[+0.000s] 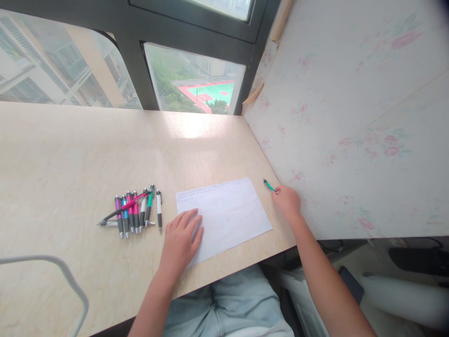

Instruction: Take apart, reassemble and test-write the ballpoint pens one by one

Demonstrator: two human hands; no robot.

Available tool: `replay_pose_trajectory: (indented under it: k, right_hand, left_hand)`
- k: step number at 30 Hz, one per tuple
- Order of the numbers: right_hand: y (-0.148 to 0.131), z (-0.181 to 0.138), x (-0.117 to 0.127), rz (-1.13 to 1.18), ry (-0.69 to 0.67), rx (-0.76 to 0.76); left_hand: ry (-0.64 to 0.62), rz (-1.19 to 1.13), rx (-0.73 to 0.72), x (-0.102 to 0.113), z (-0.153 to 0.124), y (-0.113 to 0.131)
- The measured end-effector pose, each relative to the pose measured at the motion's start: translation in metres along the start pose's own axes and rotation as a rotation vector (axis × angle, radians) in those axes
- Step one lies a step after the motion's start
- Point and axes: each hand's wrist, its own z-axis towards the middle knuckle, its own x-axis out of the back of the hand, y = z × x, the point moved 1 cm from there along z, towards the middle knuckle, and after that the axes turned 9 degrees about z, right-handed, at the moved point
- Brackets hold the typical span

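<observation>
My left hand (183, 235) lies flat on the left side of a white sheet of paper (229, 217), fingers stretched out. Small rows of writing run along the sheet's top edge. Off the paper's right side, my right hand (287, 201) is closed on a green pen (268, 185), pinching one end near the wall. The pen's other end points up and left. Left of the paper, several pens stand side by side on the desk, among them a purple pen (118, 213) and a blue pen (125, 215). A pink pen (130, 203) lies slanted across them. A white pen (159, 208) lies slightly apart.
The pale desk (87, 154) meets a flowered wall (351, 117) on the right and dark-framed windows (196, 77) at the back. A grey cable (72, 276) curves over the desk's left front. Below the front edge are the person's legs (224, 306) in light jeans.
</observation>
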Motion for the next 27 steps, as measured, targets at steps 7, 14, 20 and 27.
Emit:
replay_pose_trajectory:
  k: [7, 14, 20, 27]
  right_hand:
    - [0.012, 0.008, 0.010, -0.115, 0.094, -0.193]
    - [0.012, 0.002, -0.005, -0.119, 0.117, -0.241]
    - [0.017, -0.003, -0.010, -0.103, 0.145, -0.214]
    - [0.020, -0.006, -0.009, -0.089, 0.130, -0.213]
  left_hand:
    - [-0.007, 0.003, -0.001, -0.002, 0.001, 0.000]
    - [-0.008, -0.007, -0.004, -0.001, -0.001, -0.001]
    - [-0.016, -0.010, 0.001, 0.000, -0.001, 0.000]
    - [-0.025, -0.012, 0.005, 0.001, 0.000, 0.001]
